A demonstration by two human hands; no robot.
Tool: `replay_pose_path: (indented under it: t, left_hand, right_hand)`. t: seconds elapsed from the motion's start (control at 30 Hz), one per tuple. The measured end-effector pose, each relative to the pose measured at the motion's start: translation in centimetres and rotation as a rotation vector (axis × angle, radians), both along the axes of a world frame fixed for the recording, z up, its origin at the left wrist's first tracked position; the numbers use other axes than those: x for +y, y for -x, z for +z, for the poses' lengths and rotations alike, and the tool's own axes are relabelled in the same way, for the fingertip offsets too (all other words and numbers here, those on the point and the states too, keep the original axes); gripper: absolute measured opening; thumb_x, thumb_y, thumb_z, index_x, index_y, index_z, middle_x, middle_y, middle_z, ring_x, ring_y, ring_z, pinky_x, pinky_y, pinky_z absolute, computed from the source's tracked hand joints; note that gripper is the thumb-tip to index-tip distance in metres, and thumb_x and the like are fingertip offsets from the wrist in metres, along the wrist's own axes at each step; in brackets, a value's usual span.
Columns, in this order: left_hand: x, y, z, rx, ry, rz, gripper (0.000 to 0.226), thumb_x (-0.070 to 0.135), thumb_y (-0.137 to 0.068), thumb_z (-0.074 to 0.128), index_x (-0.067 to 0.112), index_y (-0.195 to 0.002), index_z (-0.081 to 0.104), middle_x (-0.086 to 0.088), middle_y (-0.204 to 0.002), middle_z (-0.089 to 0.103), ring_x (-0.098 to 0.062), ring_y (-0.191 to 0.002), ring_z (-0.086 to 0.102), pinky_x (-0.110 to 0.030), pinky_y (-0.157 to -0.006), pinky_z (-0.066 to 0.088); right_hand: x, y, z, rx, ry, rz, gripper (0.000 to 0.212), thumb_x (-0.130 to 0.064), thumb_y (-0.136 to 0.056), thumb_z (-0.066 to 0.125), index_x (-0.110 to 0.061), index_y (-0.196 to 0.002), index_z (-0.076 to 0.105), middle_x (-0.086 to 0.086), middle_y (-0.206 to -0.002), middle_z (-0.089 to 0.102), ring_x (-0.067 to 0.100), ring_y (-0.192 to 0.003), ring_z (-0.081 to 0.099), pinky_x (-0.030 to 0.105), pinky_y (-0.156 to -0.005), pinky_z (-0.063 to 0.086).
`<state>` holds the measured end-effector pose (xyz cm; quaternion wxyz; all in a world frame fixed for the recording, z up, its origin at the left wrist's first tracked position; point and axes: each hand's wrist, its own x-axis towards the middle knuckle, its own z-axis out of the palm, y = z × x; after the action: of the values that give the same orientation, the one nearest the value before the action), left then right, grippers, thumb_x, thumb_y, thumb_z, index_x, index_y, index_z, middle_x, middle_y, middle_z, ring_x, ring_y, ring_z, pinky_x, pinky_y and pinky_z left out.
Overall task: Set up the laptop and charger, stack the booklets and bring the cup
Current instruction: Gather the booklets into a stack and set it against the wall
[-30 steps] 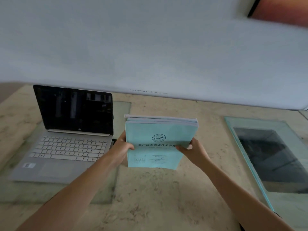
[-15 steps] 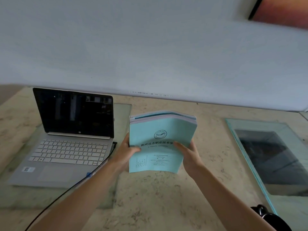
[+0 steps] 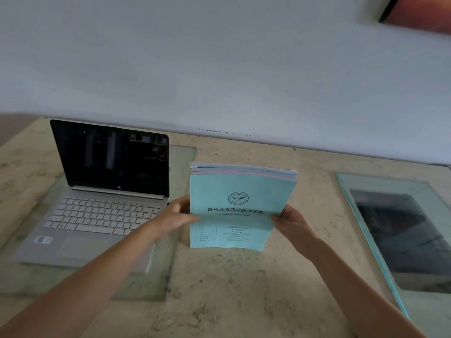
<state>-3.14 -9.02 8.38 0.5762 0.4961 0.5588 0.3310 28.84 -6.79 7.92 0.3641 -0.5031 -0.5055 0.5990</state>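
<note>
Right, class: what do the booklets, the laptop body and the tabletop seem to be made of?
Booklets: paper, matte pale-teal covers, white page edges visible on top. Laptop: silver satin body, metal or painted plastic, unclear which. Tabletop: probably stone, beige with mottled speckling.

Booklets perhaps three, fine print unreadable
</note>
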Motion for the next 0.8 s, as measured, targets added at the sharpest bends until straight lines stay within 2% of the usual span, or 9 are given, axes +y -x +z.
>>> replay_pose_path:
  t: [0.07,0.2,0.33,0.4,0.47,0.6,0.73,0.8]
  left_hand:
    - [0.1,0.6,-0.3,0.061,-0.031,-0.021,0.04,0.002,-0.083,0.066,0.015,-0.12,0.06,0.004,-0.113,0.068,-0.004,-0.1,0.065,-0.015,-0.081,0.051]
    - [1.0,0.4,-0.7,0.14,-0.105,0.039,0.043,0.013,-0.084,0.068,0.012,-0.125,0.057,0.0,-0.119,0.067,-0.014,-0.108,0.064,-0.031,-0.095,0.05]
    - [3.3,0.1,-1.4,0.062,-0.037,0.153,0.045,0.011,-0.086,0.066,0.011,-0.129,0.053,-0.008,-0.116,0.067,-0.021,-0.108,0.064,-0.039,-0.094,0.052]
    - [4.6,0.0,-2.2,0.035,0.015,0.223,0.047,0.013,-0.086,0.065,0.014,-0.132,0.052,-0.013,-0.11,0.069,-0.026,-0.103,0.066,-0.044,-0.092,0.053]
    - [6.0,-0.1,-2.9,0.0,0.058,0.286,0.045,0.015,-0.087,0.064,0.016,-0.131,0.053,-0.013,-0.102,0.071,-0.028,-0.097,0.067,-0.049,-0.089,0.053]
    - [9.9,-0.2,-3.9,-0.03,0.111,0.388,0.043,0.012,-0.087,0.064,0.01,-0.13,0.055,-0.012,-0.102,0.07,-0.021,-0.09,0.067,-0.04,-0.083,0.055]
    - [14.6,-0.5,-5.1,-0.086,0.145,0.53,0.042,0.01,-0.085,0.066,0.005,-0.126,0.058,-0.016,-0.111,0.068,-0.025,-0.096,0.065,-0.038,-0.089,0.052]
    - [17.5,-0.9,-6.0,-0.121,0.155,0.622,0.039,0.009,-0.084,0.067,0.004,-0.123,0.061,-0.016,-0.111,0.068,-0.024,-0.096,0.064,-0.034,-0.087,0.051]
  right_hand:
    - [0.3,-0.4,-0.4,-0.055,0.009,-0.015,0.034,0.011,-0.091,0.048,0.001,-0.122,0.057,0.021,-0.124,0.063,0.033,-0.114,0.059,0.051,-0.107,0.041]
    - [2.0,0.0,-0.6,-0.081,0.013,-0.03,0.032,0.004,-0.093,0.049,-0.011,-0.119,0.061,0.008,-0.117,0.068,0.021,-0.109,0.062,0.04,-0.102,0.046]
    - [4.8,1.1,-1.1,-0.054,0.073,-0.098,0.032,-0.001,-0.094,0.051,-0.024,-0.108,0.067,-0.006,-0.105,0.072,0.013,-0.101,0.064,0.033,-0.093,0.048]
    - [6.4,1.7,-1.9,-0.029,0.123,-0.129,0.028,-0.004,-0.094,0.052,-0.024,-0.106,0.068,-0.012,-0.097,0.073,0.004,-0.091,0.068,0.029,-0.086,0.052]
    - [7.9,2.3,-2.8,-0.02,0.168,-0.158,0.026,-0.006,-0.095,0.052,-0.021,-0.106,0.069,-0.011,-0.095,0.074,0.004,-0.088,0.069,0.028,-0.078,0.055]
    - [11.6,3.3,-4.4,-0.044,0.219,-0.192,0.022,-0.012,-0.096,0.053,-0.022,-0.104,0.07,-0.006,-0.098,0.074,0.009,-0.091,0.068,0.029,-0.074,0.057]
    - [16.5,4.3,-5.9,-0.037,0.261,-0.223,0.018,-0.013,-0.096,0.053,-0.02,-0.102,0.069,0.0,-0.102,0.072,0.015,-0.095,0.066,0.033,-0.076,0.057]
    - [19.3,4.7,-6.5,-0.028,0.274,-0.232,0.017,-0.013,-0.096,0.052,-0.019,-0.102,0.068,0.002,-0.101,0.071,0.017,-0.094,0.065,0.032,-0.075,0.057]
